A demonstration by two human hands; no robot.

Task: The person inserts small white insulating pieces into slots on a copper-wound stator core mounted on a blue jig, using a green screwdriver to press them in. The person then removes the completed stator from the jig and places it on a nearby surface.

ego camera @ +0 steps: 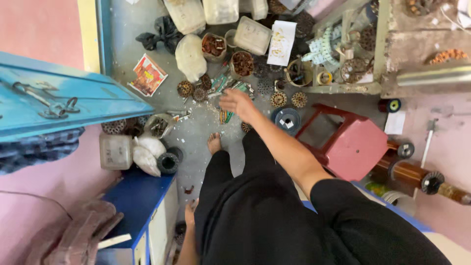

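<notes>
Two hands show: my left hand (190, 212) hangs low by the leg, grip unclear from here. My right hand (237, 102) reaches out, fingers spread, holding nothing, over the green strips (226, 116) on the floor (196, 137). They look light, thin and bendy; I'd pinch them mid-length.

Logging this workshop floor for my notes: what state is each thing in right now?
right hand: open, empty, reaching over floor parts
left hand: hanging low, empty
red stool: tipped sideways
blue door: open
copper wire spool: lying flat
clear tub: lid on
</notes>
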